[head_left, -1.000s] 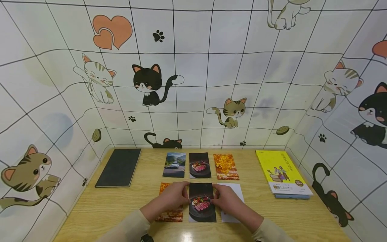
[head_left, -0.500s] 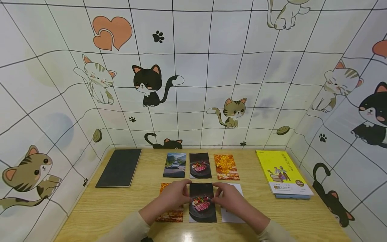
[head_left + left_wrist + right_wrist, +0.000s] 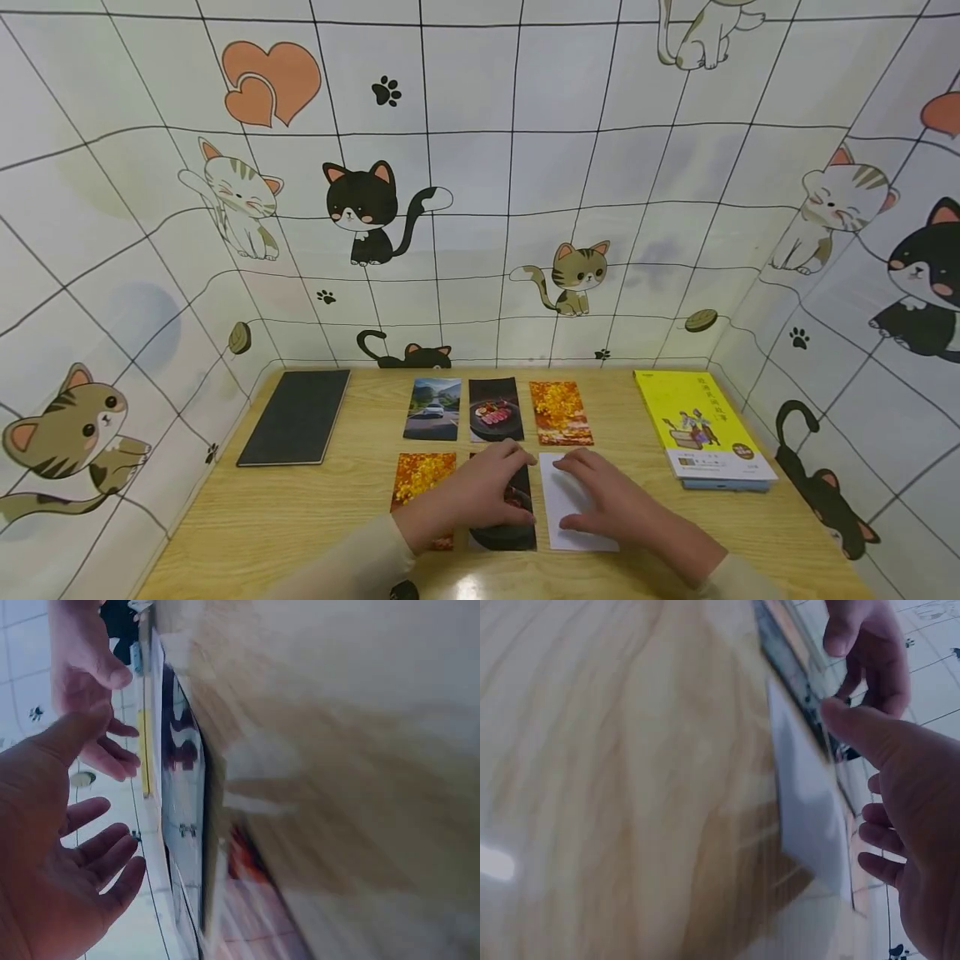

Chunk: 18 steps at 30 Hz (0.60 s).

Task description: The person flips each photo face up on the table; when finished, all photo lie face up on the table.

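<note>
My left hand (image 3: 483, 492) hovers above the front-middle card (image 3: 502, 539), a dark photo of food on a black plate, and covers much of it. Its fingers are spread and hold nothing, as the left wrist view also shows for that hand (image 3: 60, 862). Over the white card (image 3: 558, 483) at front right is my right hand (image 3: 611, 500), thumb and fingers apart. In the right wrist view a gap shows between this hand (image 3: 922, 817) and the white card (image 3: 806, 787) on the table. An autumn-leaves card (image 3: 423, 475) lies at front left, partly behind my left wrist.
Behind them lies a row with a road-and-car card (image 3: 432, 408), a food card (image 3: 495, 408) and a yellow-leaves card (image 3: 561, 412). A black notebook (image 3: 296, 417) lies at back left. At back right, a yellow book (image 3: 697, 425) rests on a blue one. Cat-printed cloth walls surround the table.
Both hands have let go of the front-middle food card's side edges and moved right. The left is now above that card, the right above the white card. The cards have stayed in place.
</note>
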{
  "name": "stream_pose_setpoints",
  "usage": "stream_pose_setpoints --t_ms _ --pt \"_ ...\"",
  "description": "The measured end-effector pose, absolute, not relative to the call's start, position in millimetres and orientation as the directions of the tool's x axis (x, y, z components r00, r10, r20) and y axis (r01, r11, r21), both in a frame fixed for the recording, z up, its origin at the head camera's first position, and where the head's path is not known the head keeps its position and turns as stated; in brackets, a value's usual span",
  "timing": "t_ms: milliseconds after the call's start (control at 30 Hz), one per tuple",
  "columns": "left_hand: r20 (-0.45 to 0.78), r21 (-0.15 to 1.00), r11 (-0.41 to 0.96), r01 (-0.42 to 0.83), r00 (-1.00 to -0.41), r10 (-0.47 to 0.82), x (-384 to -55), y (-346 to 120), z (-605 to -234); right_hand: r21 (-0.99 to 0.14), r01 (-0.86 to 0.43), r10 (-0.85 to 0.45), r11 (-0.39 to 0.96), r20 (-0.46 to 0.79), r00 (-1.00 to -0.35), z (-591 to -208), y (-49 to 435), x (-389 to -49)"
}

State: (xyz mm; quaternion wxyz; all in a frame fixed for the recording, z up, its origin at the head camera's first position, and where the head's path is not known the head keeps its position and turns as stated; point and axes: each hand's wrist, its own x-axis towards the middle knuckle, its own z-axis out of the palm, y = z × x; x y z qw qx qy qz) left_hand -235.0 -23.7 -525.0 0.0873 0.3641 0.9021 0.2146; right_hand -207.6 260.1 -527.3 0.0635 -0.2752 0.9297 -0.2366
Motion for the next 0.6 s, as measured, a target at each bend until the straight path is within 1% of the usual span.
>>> stream_pose_setpoints --t_ms 67,167,400,600 --pt "-0.018 0.398 0.634 0.663 -0.685 0.728 -237 -14 -526 -0.437 -0.490 -0.548 0.754 -0.009 -0.836 -530 269 -206" --pt "-0.056 0.322 0.631 0.706 -0.651 0.757 -239 0 -527 -0.418 -0.493 -0.554 0.763 -0.029 -0.832 -534 281 -203" --pt "-0.115 0.186 0.628 0.755 -0.618 0.778 -242 22 -536 -0.367 -0.519 -0.571 0.772 -0.041 -0.820 -539 303 -198" --pt "-0.155 0.157 0.611 0.776 -0.592 0.791 -244 31 -534 -0.365 -0.539 -0.592 0.759 -0.042 -0.805 -545 316 -197"
